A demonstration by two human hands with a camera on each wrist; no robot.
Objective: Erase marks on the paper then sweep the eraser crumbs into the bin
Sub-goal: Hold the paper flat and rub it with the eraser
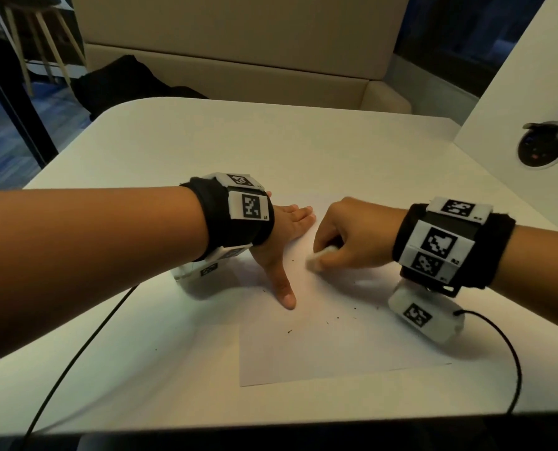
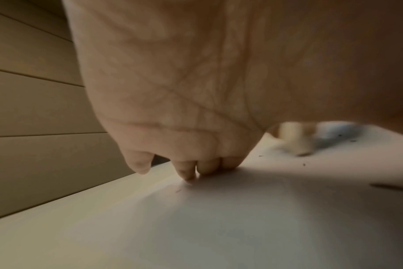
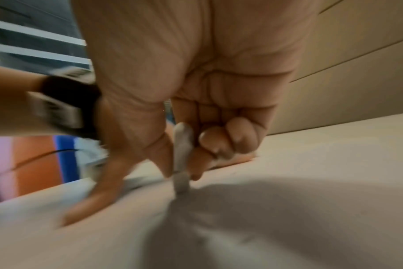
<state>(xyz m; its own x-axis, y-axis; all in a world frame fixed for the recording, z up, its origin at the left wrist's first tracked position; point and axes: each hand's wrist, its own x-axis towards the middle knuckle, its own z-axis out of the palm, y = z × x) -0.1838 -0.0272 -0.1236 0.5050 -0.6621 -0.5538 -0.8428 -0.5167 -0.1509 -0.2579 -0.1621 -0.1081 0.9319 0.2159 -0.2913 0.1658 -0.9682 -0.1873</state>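
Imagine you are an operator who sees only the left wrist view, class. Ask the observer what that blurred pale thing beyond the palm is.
Observer: It is an eraser, pinched in the right hand and pressed onto the paper.
Operator: Is my left hand holding anything?
Observer: No. In the head view the left hand lies flat on the paper with fingers straight and thumb spread toward the person.
Operator: I see a few dark specks. Are there more?
Observer: Yes, crumbs are scattered over the near half of the paper, and one speck lies on the table left of it.
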